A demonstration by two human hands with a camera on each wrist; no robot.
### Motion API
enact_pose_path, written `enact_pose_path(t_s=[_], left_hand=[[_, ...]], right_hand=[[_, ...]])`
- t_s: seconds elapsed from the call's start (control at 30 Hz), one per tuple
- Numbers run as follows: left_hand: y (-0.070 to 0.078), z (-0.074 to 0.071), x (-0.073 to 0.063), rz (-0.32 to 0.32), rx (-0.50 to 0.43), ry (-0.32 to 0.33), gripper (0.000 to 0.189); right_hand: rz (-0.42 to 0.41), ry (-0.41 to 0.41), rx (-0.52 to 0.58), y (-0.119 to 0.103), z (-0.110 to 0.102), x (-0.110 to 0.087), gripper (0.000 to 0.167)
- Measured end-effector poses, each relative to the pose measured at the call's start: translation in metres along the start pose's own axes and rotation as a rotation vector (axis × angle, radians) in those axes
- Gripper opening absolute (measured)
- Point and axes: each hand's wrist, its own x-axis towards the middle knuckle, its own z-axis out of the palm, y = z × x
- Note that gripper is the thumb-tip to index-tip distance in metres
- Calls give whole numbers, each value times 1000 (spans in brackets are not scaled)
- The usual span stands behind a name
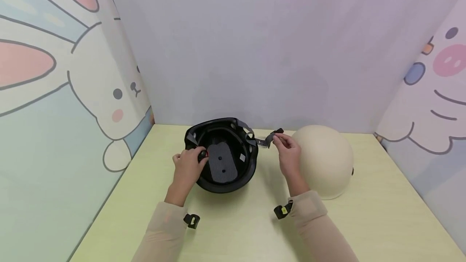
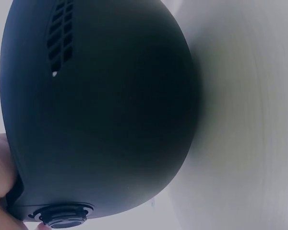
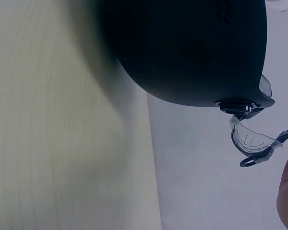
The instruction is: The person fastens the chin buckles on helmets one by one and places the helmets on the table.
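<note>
A black helmet [image 1: 251,165] lies upside down on the table, its ribbed lining facing up. At its left rim my left hand [image 1: 188,165] pinches a small black buckle [image 1: 202,155] with a red edge. To the right of the helmet, my right hand [image 1: 289,155] pinches the grey chin strap [image 1: 270,138], which runs from the right rim and ends in a black clip. The right wrist view shows a clear plastic piece [image 3: 253,140] on that strap. The left wrist view is filled by the helmet's dark shell [image 2: 110,110], with a round side fitting [image 2: 65,214] and finger parts at the rim.
A cream helmet [image 1: 324,161] sits dome up just right of my right hand. The pale wood table [image 1: 233,229] meets a grey curtain-like backdrop [image 1: 262,51] behind. Side panels with cartoon animals [image 1: 109,76] stand left and right.
</note>
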Motion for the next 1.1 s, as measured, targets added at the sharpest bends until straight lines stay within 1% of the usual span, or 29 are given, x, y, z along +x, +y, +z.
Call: enact_pose_path(t_s=[0.1, 0.23, 0.37, 0.6, 0.83, 0.97, 1.1], left_hand=[[0, 0, -1, -2, -6, -2, 30], [0, 1, -2, -7, -11, -6, 30], [0, 1, -2, -10, -14, -4, 29], [2, -1, -3, -5, -12, 0, 29], [2, -1, -3, -5, -16, 0, 29], [1, 0, -3, -7, -14, 1, 30], [1, 1, -3, -2, -9, 13, 30]], right_hand=[[-17, 16, 2, 3, -1, 0, 14], [-6, 35, 44, 5, -3, 1, 4], [15, 39, 89, 7, -3, 2, 18], [17, 58, 106, 9, -4, 2, 20], [16, 64, 130, 7, -4, 2, 17], [22, 57, 144, 5, -4, 2, 20], [32, 20, 125, 4, -6, 2, 19]])
